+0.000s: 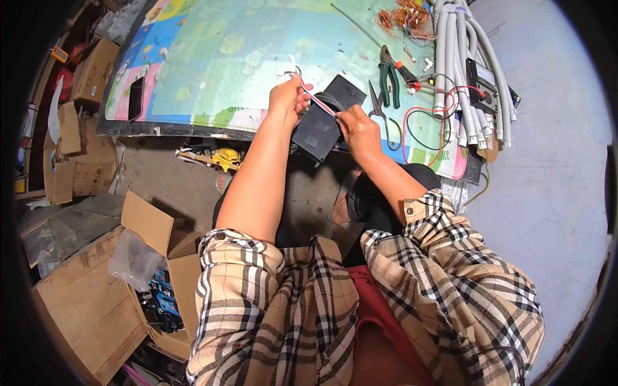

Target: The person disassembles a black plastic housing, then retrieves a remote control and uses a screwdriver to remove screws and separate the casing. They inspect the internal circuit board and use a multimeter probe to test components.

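Observation:
A flat strip of red, white and dark wires [318,103] stretches between my two hands above the mat. My left hand [288,100] is closed around its upper end, where a small white piece [292,64] sticks out past the fingers. Lower down, my right hand [362,133] pinches the strip between thumb and fingers. Beneath both hands a black rectangular box [320,134] lies at a slant over the table's near edge. Black cable loops [329,101] rest across the box. Just right of my right hand lie scissors [380,114] with dark handles.
Green-handled pliers [389,77], a red-and-black handled tool [407,75] and a multimeter [483,85] with red and black leads lie to the right. Grey tubes [450,58] and copper wire [412,18] sit beyond. A black phone [136,98] lies far left; an open cardboard box [183,270] stands lower left.

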Demonstrator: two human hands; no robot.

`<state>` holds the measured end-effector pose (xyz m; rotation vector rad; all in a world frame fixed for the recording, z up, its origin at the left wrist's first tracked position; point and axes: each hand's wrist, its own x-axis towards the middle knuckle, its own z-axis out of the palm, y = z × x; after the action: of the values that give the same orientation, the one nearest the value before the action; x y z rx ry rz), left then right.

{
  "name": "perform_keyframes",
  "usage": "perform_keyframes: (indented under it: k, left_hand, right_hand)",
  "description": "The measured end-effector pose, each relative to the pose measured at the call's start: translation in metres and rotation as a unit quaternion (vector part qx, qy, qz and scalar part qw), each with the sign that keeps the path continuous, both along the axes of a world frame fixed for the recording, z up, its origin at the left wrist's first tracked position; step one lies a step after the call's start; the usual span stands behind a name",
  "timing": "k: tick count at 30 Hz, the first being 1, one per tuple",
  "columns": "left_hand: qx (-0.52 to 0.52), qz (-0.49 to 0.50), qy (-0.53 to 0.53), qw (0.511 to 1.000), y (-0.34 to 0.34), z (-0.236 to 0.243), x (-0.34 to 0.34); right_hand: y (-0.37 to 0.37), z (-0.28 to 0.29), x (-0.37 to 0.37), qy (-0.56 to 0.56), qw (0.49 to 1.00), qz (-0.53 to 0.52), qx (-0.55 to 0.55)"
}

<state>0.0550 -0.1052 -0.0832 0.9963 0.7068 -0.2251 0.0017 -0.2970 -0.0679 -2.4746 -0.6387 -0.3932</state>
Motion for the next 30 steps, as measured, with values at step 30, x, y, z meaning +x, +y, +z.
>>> perform_keyframes:
  k: [30]
  left_hand:
    - [0.567,-0.341,-0.041,0.748,-0.021,0.046,-0.032]
  right_hand:
    - [-0.002,-0.003,0.000,0.026,0.998,0.015,0.052]
